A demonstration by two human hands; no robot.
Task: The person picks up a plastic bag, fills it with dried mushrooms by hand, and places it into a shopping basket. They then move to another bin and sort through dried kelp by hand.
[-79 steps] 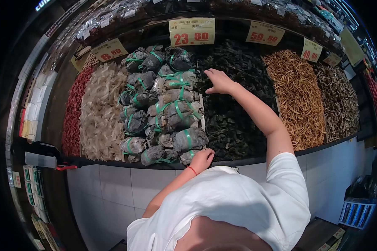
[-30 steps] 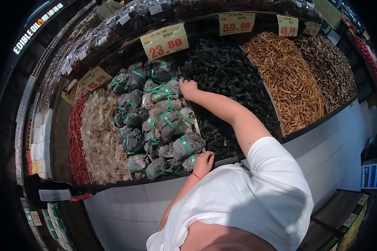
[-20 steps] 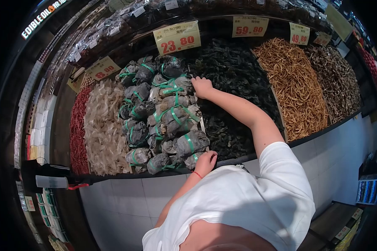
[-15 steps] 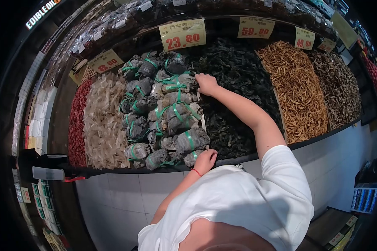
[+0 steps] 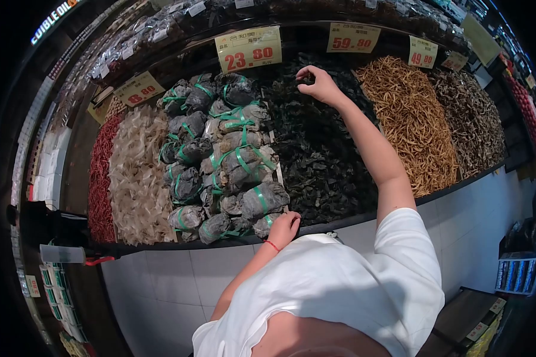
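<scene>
Your right hand (image 5: 320,85) is stretched out to about 12 o'clock, up at the far end of the black dried fungus (image 5: 315,149) bin, with the fingers pinched together over the heap; whether a piece sits between them is too small to tell. The arm is fully extended because that end of the bin lies deep in the display, close under the 59.80 price sign (image 5: 352,37).

Your left hand (image 5: 284,228) is near you at 6 o'clock, curled closed on the front rim (image 5: 339,225) of the display, touching the lowest of the kelp bundles (image 5: 232,154). It seems to brace you while you lean in.

The bundles, grey-dark and tied with green bands, are stacked in their own compartment just at 9 o'clock of the fungus, under the 23.80 sign (image 5: 248,49); the bands keep each roll tight so it stacks. Further toward 9 o'clock lie pale dried strips (image 5: 136,172) and red chillies (image 5: 101,172). At 3 o'clock of the fungus sits a heap of golden dried stalks (image 5: 414,116).
</scene>
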